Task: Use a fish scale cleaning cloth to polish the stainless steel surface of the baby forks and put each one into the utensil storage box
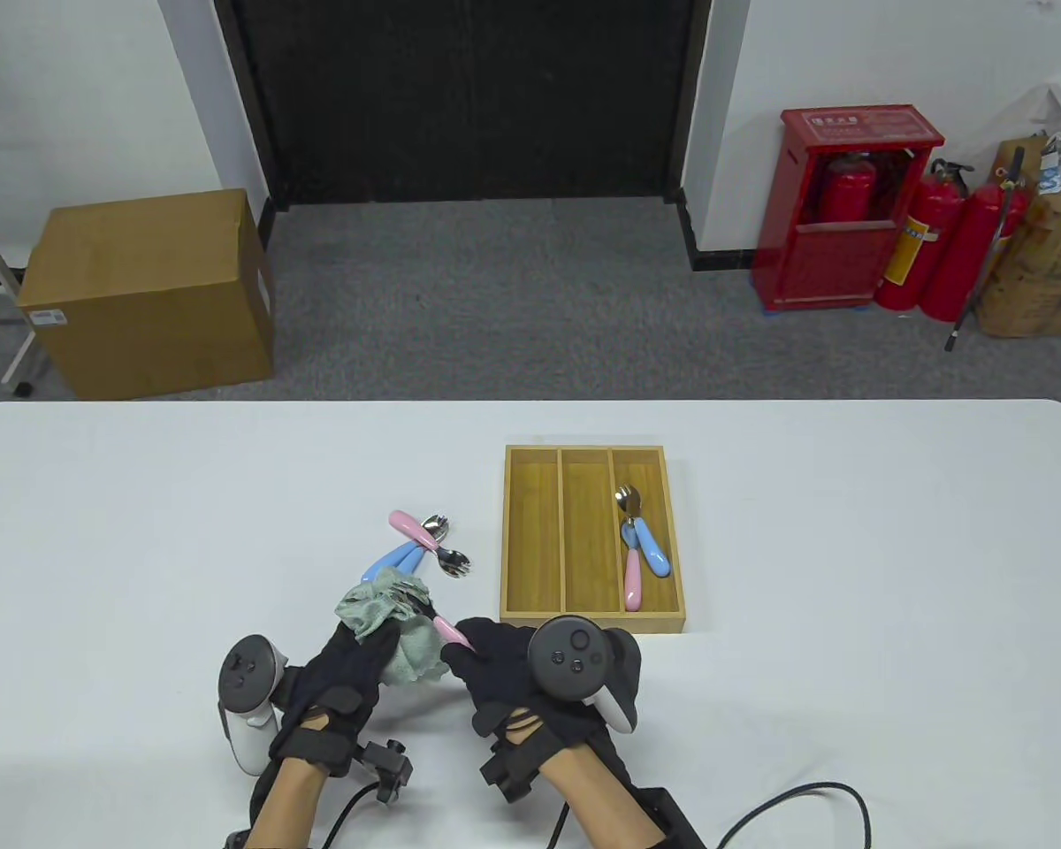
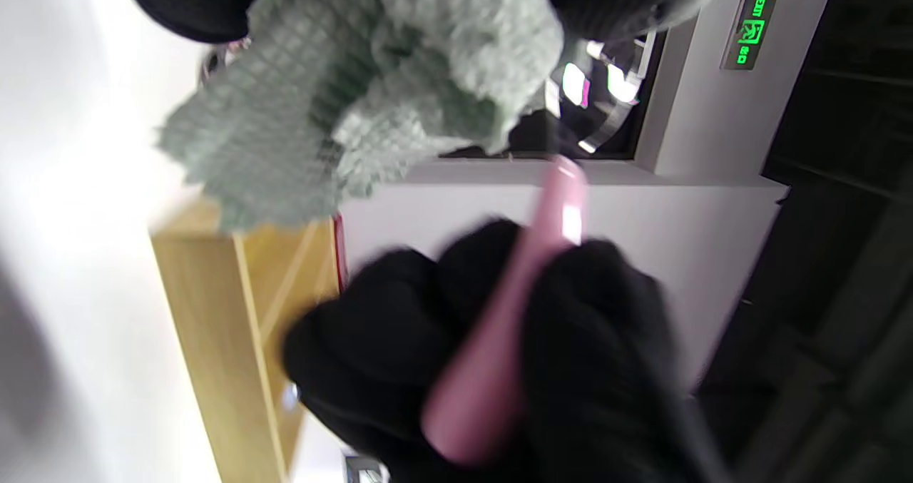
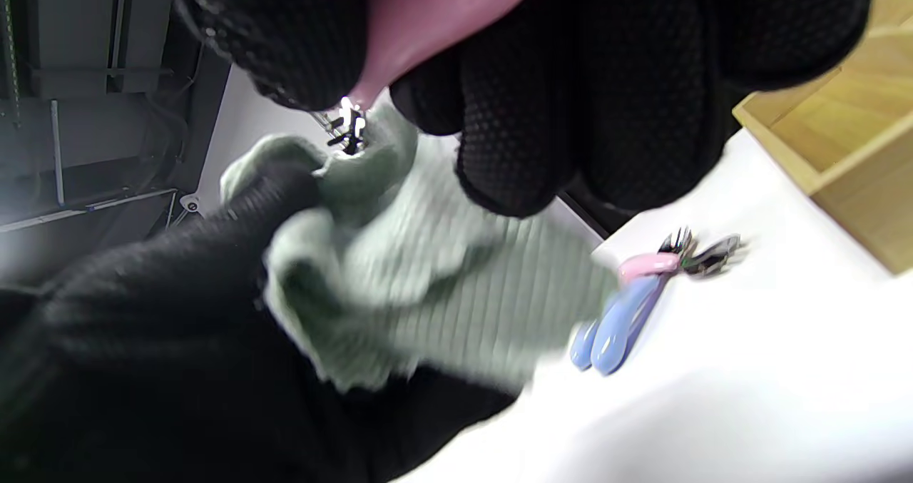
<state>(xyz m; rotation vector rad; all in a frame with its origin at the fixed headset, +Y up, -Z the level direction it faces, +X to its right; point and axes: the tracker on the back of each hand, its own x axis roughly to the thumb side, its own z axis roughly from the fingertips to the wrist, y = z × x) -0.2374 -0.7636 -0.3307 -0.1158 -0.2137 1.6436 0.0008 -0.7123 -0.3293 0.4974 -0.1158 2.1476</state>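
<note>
My left hand [image 1: 354, 659] grips a pale green cleaning cloth [image 1: 389, 619], bunched round the steel head of a pink-handled baby fork [image 1: 449, 631]. My right hand [image 1: 495, 659] pinches that fork's pink handle [image 2: 499, 340] just in front of the box. The fork's tines are hidden inside the cloth [image 3: 428, 283]. Three more forks [image 1: 424, 548], one pink and two blue, lie in a small heap on the table left of the wooden utensil box [image 1: 530, 531]. Two forks [image 1: 641, 548], blue and pink, lie in the box's right compartment.
The white table [image 1: 849, 575] spreads wide on both sides of the box. The box's left and middle compartments hold nothing. Beyond the far table edge are a cardboard carton [image 1: 150, 292] and red fire extinguishers [image 1: 919, 248] on the floor.
</note>
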